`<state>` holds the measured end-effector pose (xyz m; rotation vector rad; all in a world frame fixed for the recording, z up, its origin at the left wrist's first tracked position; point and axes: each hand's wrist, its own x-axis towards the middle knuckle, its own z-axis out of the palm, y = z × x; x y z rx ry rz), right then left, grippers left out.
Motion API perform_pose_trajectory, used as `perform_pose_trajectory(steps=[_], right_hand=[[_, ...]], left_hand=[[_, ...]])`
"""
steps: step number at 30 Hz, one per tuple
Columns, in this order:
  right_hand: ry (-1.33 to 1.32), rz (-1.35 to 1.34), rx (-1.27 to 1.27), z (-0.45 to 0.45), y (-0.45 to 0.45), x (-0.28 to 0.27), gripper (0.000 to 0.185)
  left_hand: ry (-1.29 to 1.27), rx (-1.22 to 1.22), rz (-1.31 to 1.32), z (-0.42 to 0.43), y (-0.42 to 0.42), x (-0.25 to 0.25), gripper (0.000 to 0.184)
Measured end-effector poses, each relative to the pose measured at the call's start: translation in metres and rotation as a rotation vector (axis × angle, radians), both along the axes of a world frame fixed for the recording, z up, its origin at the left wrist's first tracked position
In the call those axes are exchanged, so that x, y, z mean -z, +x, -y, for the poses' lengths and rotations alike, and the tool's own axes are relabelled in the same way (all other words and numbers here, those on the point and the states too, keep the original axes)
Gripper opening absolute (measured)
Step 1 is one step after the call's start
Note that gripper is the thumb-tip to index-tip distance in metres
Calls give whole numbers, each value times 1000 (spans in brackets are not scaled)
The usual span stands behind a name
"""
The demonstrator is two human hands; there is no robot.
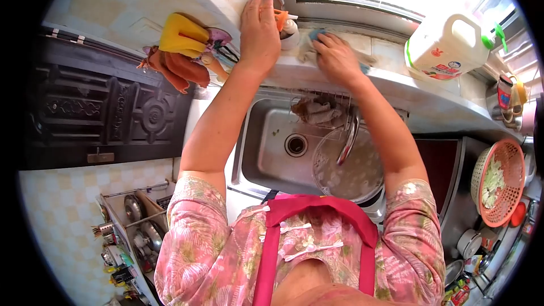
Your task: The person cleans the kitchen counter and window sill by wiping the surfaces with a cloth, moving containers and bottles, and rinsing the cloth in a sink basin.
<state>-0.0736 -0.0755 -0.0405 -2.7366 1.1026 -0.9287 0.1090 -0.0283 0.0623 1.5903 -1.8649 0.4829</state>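
Note:
My left hand (260,37) is at the left end of the tiled window ledge (391,56), its fingers closed around or against small items there, among them an orange object (280,18) and a whitish container (289,35). What the palm touches is hidden. To the right, my right hand (338,59) presses a damp-looking cloth (309,48), grey with a blue part, onto the ledge. Below both arms lies a steel sink (272,153) with a faucet (348,139) over a large basin of cloudy water (362,164).
A white jug (445,48) with a green pump stands on the ledge at the right. Yellow gloves (183,35) and reddish-brown gloves (178,71) hang at the left. A pink colander (503,184) holds chopped greens. A bunched cloth (320,110) hangs behind the sink.

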Motion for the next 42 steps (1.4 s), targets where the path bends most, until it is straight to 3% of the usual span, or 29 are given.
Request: perform_pose_trajectory(steps=[4,9,12,15,21,24,27,30,34,42], right_hand=[[-16,4,-41,1,17,2,30],[-17,-53,20,-2,-44,0,35],[-6,-89,37,3,-77,-1,38],[15,-88,58,1,-73,-8,38],[-5,-68,18,-6,-74,0,38],[-18,-113,43,-14,-94,-1,39],[-5,-125,75,-16,-93,-3,40],[-29,-119,88,-13,-84,-3,41],[-25,-106,88,-14,-81,-5,41],[-15,-121,107,-15,-77,-5,42]], left_hand=[[-22,35,11,-3,4,2,45],[-80,59,-103,-48,-2,12,53],[259,50,-712,-74,-3,58,52],[464,24,-1043,-57,3,77,54],[458,-98,-1087,-26,-9,77,42],[545,-124,-1304,-29,-17,64,41],[741,-50,-1684,-28,-9,57,52],[816,-53,-1726,-27,-1,59,63],[765,-211,-1773,-26,5,68,61],[745,-182,-1742,-43,-4,57,53]])
